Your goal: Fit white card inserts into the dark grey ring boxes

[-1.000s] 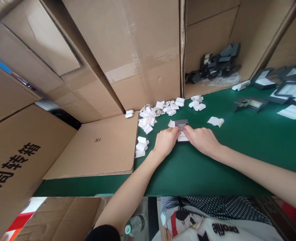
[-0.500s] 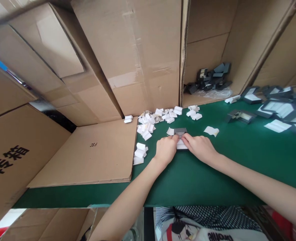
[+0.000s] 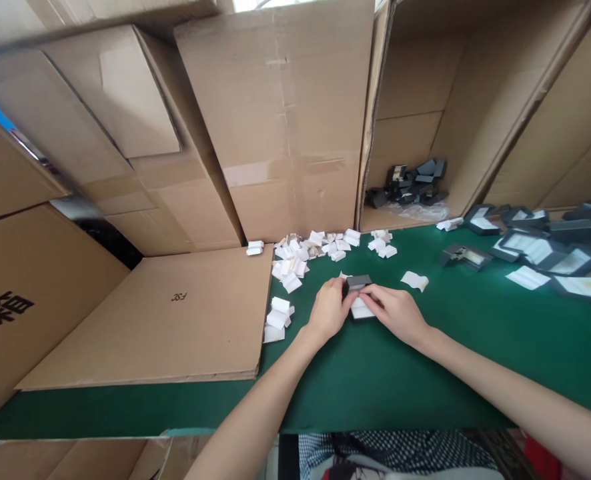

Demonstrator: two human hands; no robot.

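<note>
Between my hands on the green tabletop is a small dark gift box (image 3: 359,283) with its lid raised and a white insert (image 3: 361,309) in its base. My left hand (image 3: 329,308) is closed around the box's left side, thumb on the inner edge. My right hand (image 3: 394,308) has its fingers pinched together at the right side, touching the box near the top of the insert. The fingertips partly cover the box's middle. A loose white insert piece (image 3: 415,281) lies to the right, and another shows only a corner behind my left hand.
Folded white inserts (image 3: 290,267) lie in a pile at the back left, beside a flat cardboard sheet (image 3: 145,327). Several dark boxes with white linings (image 3: 535,247) crowd the right. An open carton (image 3: 425,133) holds more dark boxes (image 3: 410,183); tall cartons (image 3: 285,127) line the back.
The view has tilted up slightly, so everything sits lower in the picture. My left fingers have shifted up round the box's left side; the right hand stays at the box.
</note>
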